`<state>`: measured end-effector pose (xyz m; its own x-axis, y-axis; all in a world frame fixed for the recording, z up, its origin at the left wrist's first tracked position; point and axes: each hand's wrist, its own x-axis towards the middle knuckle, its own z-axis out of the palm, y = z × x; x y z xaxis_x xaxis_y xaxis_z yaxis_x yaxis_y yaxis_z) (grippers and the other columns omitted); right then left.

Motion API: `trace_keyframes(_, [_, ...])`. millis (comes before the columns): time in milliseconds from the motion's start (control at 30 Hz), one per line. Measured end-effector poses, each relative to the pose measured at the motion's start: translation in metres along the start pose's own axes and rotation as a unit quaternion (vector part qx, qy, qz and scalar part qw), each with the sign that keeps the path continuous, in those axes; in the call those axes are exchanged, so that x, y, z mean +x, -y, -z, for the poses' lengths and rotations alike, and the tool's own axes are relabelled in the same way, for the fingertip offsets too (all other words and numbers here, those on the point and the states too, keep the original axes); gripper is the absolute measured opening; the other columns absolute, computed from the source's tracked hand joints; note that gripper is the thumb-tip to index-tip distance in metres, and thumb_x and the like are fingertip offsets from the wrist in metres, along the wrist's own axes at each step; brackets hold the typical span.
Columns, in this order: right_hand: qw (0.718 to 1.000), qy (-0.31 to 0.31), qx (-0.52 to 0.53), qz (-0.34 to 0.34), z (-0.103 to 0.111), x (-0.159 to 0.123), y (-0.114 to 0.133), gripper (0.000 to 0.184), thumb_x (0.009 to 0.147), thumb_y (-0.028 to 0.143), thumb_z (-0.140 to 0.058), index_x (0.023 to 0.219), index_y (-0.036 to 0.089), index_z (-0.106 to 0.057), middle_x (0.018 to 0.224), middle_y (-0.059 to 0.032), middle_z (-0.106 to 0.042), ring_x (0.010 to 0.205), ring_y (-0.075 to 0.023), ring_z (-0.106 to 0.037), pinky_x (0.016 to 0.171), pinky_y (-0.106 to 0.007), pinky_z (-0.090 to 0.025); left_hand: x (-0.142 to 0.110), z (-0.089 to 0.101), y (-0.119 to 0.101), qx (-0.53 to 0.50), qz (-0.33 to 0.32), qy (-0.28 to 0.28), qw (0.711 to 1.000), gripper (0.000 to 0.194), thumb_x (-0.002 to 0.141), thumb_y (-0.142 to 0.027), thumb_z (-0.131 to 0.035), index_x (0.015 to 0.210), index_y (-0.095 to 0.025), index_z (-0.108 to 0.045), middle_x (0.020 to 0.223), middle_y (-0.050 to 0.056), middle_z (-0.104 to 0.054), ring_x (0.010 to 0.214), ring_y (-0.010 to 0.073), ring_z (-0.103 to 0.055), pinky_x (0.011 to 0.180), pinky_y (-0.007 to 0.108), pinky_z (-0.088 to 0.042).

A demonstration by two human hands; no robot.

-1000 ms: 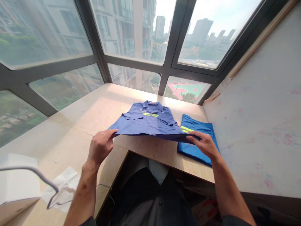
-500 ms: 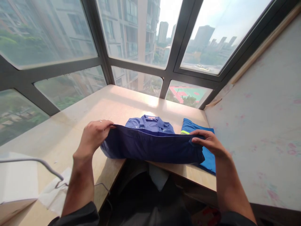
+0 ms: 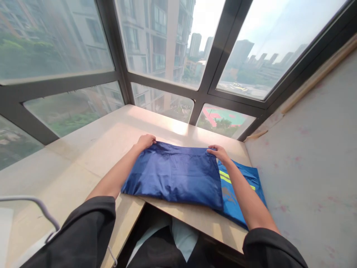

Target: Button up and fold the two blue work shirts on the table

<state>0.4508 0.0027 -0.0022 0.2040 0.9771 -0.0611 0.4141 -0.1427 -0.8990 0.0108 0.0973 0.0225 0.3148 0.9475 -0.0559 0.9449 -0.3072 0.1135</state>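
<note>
A dark blue work shirt (image 3: 175, 173) lies folded in half on the wooden table (image 3: 92, 149), its plain back side up. My left hand (image 3: 145, 142) pinches the far left corner of the fold. At the far right corner my right hand (image 3: 219, 152) grips the same edge. Both arms reach forward over the shirt. Beside it on the right lies a brighter blue folded garment (image 3: 240, 186) with yellow-green reflective stripes, partly under my right forearm.
Large windows with dark frames (image 3: 200, 93) run along the table's far side. A pale wall (image 3: 315, 160) closes the right side. A white wire hanger (image 3: 41, 212) lies at the near left. The table has a cut-out at my lap.
I lifted the shirt's near hem and carried it forward over the collar, folding the shirt in half. Both hands moved from the near edge to the far edge. The collar is now covered.
</note>
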Motion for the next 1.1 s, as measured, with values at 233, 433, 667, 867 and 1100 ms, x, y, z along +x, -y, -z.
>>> trace_keyframes(233, [0.995,0.001,0.032,-0.096,-0.029,0.028,-0.06,0.047,0.068,0.043,-0.074,0.1,0.009,-0.071,0.071,-0.0054,-0.07,0.052,-0.0115,-0.056,0.046,-0.02,-0.04,0.029,-0.06,0.011,-0.014,-0.001,0.026,1.0,0.027,0.09,-0.033,-0.051,0.096,-0.024,-0.076,0.105,0.008,-0.074,0.103,0.0237,-0.066,0.081,0.029,-0.047])
trace_keyframes(433, [0.998,-0.007,0.014,-0.068,-0.04,0.029,-0.087,0.039,0.075,0.05,-0.067,0.086,0.013,-0.073,0.067,-0.0055,-0.071,0.066,-0.0196,-0.066,0.063,-0.03,-0.054,0.019,-0.088,0.015,-0.025,0.036,-0.071,0.996,0.04,0.095,-0.036,-0.043,0.122,-0.016,-0.065,0.132,0.017,-0.06,0.126,0.0288,-0.052,0.1,0.039,-0.043])
trace_keyframes(667, [0.998,-0.055,-0.022,-0.032,-0.043,0.031,-0.093,0.039,0.083,0.047,-0.053,0.092,0.014,-0.071,0.076,-0.0082,-0.073,0.084,-0.0246,-0.07,0.077,-0.036,-0.057,-0.006,-0.092,-0.026,-0.011,0.04,-0.168,0.985,0.049,0.097,-0.042,-0.042,0.135,-0.012,-0.053,0.147,0.021,-0.046,0.144,0.0343,-0.032,0.113,0.05,-0.03])
trace_keyframes(867, [0.981,-0.15,-0.112,0.05,-0.064,0.015,-0.067,0.05,0.084,0.038,-0.051,0.124,0.009,-0.061,0.137,-0.0217,-0.056,0.135,-0.0316,-0.045,0.114,-0.05,-0.032,-0.036,-0.113,-0.073,-0.012,-0.086,-0.118,0.989,0.063,0.098,-0.048,-0.037,0.147,-0.008,-0.042,0.157,0.022,-0.032,0.15,0.0345,-0.021,0.119,0.054,-0.019])
trace_keyframes(1100, [0.895,0.055,-0.346,0.276,-0.168,-0.041,-0.029,0.056,0.098,0.044,-0.043,0.145,0.013,-0.047,0.158,-0.0172,-0.033,0.147,-0.0311,-0.028,0.12,-0.051,-0.021,-0.021,-0.142,-0.1,-0.032,-0.145,-0.054,0.987,0.067,0.099,-0.051,-0.034,0.154,-0.014,-0.033,0.161,0.018,-0.025,0.151,0.0321,-0.018,0.12,0.057,-0.017])
